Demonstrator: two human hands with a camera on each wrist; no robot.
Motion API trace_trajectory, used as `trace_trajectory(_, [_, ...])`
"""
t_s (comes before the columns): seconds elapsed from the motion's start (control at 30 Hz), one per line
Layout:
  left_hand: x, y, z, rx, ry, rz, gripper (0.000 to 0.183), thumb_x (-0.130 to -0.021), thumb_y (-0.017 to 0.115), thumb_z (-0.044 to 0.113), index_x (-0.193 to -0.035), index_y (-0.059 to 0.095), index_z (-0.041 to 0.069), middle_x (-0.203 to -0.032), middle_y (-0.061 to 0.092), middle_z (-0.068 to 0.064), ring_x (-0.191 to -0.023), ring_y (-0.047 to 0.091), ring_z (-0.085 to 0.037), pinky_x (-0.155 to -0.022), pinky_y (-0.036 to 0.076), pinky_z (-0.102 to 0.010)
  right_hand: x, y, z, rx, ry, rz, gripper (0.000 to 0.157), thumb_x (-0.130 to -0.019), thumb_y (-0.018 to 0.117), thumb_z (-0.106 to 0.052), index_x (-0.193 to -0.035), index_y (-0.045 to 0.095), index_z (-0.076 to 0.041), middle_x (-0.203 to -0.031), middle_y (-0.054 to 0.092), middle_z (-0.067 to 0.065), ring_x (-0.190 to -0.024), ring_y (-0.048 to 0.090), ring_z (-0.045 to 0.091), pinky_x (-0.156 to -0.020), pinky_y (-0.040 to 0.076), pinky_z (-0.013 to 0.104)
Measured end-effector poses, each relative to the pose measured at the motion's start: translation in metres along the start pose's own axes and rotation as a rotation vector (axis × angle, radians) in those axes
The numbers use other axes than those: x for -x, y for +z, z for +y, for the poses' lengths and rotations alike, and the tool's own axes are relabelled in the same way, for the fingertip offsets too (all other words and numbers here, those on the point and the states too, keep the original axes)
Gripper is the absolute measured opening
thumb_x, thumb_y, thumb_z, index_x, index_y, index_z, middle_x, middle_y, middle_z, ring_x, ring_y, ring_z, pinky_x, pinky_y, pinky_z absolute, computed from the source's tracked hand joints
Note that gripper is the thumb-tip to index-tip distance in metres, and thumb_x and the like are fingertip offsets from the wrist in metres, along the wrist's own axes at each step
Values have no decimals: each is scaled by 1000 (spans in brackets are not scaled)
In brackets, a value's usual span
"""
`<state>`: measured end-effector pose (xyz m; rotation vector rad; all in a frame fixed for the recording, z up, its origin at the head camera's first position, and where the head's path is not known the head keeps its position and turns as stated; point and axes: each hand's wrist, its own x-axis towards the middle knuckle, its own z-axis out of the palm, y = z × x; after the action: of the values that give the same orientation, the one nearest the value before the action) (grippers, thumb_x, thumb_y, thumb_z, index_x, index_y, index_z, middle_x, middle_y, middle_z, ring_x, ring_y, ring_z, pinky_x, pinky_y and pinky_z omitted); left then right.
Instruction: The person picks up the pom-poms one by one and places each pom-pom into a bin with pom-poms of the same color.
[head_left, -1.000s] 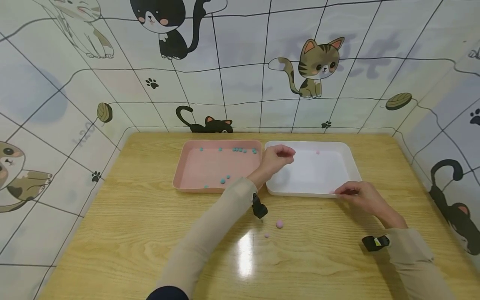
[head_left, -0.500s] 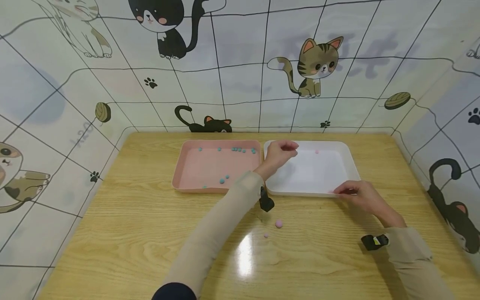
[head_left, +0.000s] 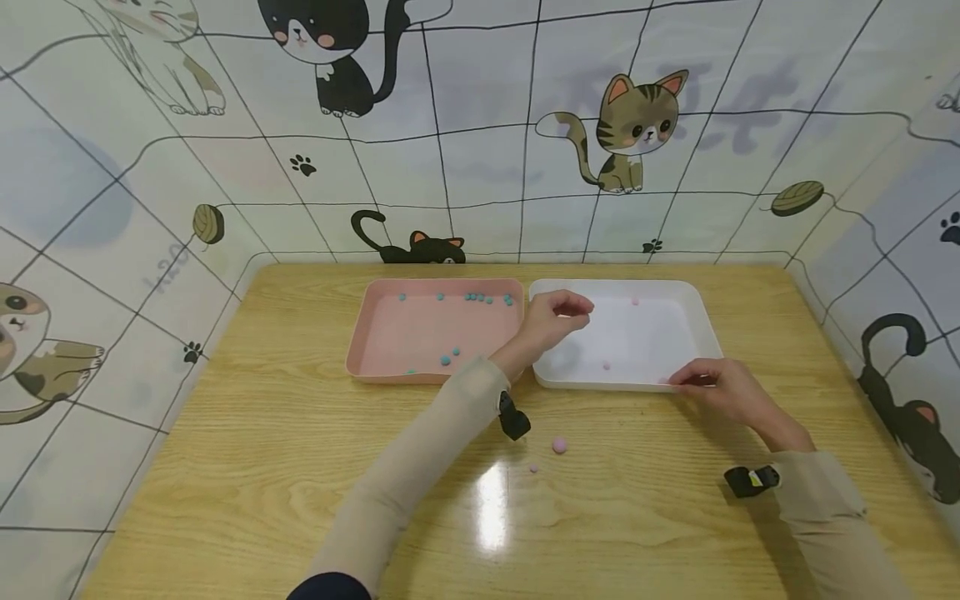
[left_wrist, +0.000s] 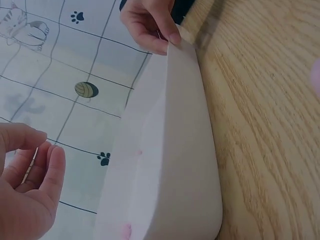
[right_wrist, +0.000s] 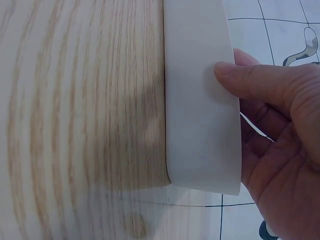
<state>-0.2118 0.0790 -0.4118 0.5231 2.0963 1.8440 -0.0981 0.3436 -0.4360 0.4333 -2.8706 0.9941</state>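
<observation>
Over the left part of a white tray (head_left: 637, 337), my left hand (head_left: 557, 318) hovers with its fingers loosely bent. In the left wrist view nothing shows between the thumb and fingers of that left hand (left_wrist: 30, 185). My right hand (head_left: 723, 392) pinches the tray's near right rim. The right wrist view shows its thumb (right_wrist: 232, 75) on the outer wall of the white tray (right_wrist: 197, 115), with the other fingers behind the rim. Inside the tray lie a small pink ball (head_left: 635, 302) near the back and another pink ball (head_left: 606, 367) near the front wall.
Left of the white tray stands a pink tray (head_left: 397, 333) with several small teal balls (head_left: 446, 361) in it. A larger pink ball (head_left: 559, 446) and a smaller pink ball (head_left: 534, 469) lie on the wooden table (head_left: 637, 517) in front. A cat-print backdrop (head_left: 480, 167) surrounds the table.
A pink ball now shows near the front of the white tray, where none was visible before. My left hand moved slightly right, then back left. The right hand stays at the rim.
</observation>
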Motion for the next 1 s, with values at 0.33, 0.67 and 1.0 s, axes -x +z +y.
trace_trajectory(0.33, [27,-5,11,-42,68,-106,13,-87,64,2,-100,67,0,-99,66,-10,-89,60,-8,-76,49,-18,-1,0,0,-8,-9,-4,18,-73,72,11,-80,71,-5,-79,68,6,-70,55,-5,-61,49,15])
trace_trajectory(0.67, [65,-10,0,-45,94,-224,11,-86,63,-2,-97,66,-5,-98,65,-20,-83,61,-8,-75,50,-19,-1,0,2,-33,-19,-1,17,-73,72,11,-80,72,-5,-79,69,6,-70,56,-5,-62,47,12])
trace_trajectory(1.0, [94,-4,-23,-78,32,-370,13,-85,61,-8,-97,63,-12,-99,64,-24,-86,63,-15,-77,51,-19,-1,1,4,-36,-19,-9,18,-72,72,12,-80,71,-4,-79,68,7,-70,55,-5,-61,47,11])
